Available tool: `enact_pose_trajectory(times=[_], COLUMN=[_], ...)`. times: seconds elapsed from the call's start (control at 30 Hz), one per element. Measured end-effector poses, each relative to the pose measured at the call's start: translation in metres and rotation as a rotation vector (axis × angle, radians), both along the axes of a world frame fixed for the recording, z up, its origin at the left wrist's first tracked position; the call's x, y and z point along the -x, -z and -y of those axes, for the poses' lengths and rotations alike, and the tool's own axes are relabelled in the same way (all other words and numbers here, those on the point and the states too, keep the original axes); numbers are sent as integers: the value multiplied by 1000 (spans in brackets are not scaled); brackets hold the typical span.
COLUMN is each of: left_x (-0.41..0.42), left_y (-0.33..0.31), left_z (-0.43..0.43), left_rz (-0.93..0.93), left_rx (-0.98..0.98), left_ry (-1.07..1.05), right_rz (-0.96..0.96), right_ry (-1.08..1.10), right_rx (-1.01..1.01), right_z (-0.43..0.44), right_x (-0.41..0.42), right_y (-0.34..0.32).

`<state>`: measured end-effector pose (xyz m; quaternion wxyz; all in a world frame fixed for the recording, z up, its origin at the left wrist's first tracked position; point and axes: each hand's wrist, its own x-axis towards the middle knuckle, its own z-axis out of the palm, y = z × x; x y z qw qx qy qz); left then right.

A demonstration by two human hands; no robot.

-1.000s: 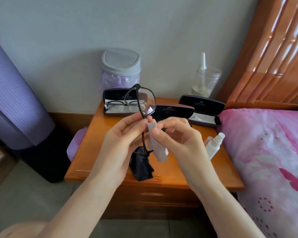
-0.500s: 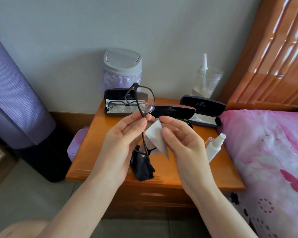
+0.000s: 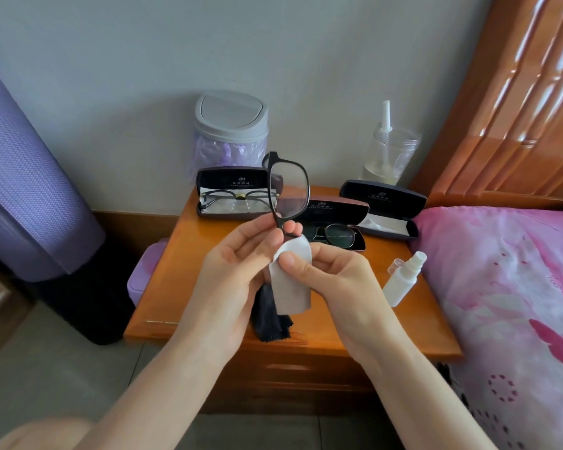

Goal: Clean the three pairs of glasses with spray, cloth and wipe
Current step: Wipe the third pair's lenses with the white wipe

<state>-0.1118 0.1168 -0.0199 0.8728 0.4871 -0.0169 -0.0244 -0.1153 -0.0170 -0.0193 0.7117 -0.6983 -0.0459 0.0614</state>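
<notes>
My left hand (image 3: 231, 274) holds black-framed glasses (image 3: 288, 190) by the frame, one lens standing up above the fingers. My right hand (image 3: 335, 274) pinches a white wipe (image 3: 290, 287) against the lower lens, which the wipe hides. A dark cloth (image 3: 270, 323) hangs below my hands over the nightstand (image 3: 403, 332). A second pair (image 3: 234, 199) lies in an open case at the back left. A third, round pair (image 3: 335, 233) lies in the middle case. A small white spray bottle (image 3: 403, 277) lies on its side to the right.
An empty open case (image 3: 387, 206) sits at the back right. A grey-lidded bin (image 3: 231, 125) and a clear jar (image 3: 390, 154) stand against the wall. A pink bed (image 3: 514, 287) borders the right side. A purple roll (image 3: 23, 177) stands at the left.
The wipe has unfolded and moved up from beside the frame onto the lower lens. My right thumb now presses it there. The glasses turned slightly.
</notes>
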Motion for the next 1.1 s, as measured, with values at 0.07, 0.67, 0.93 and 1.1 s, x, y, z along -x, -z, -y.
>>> enact_pose_trajectory(times=[0.07, 0.67, 0.93, 1.1], left_x=[1, 3, 4, 6], left_y=[1, 1, -2, -2], left_z=[1, 1, 0, 3], left_rz=[-6, -37, -32, -40], left_rx=[-14, -58, -63, -110], left_ry=[13, -33, 39, 31], right_rz=[-32, -31, -63, -84], right_ry=[-22, 2, -86, -10], right_rx=[-45, 87, -132, -132], right_z=[4, 4, 8, 3], right_x=[-2, 0, -1, -1], right_y=[-1, -4, -4, -3])
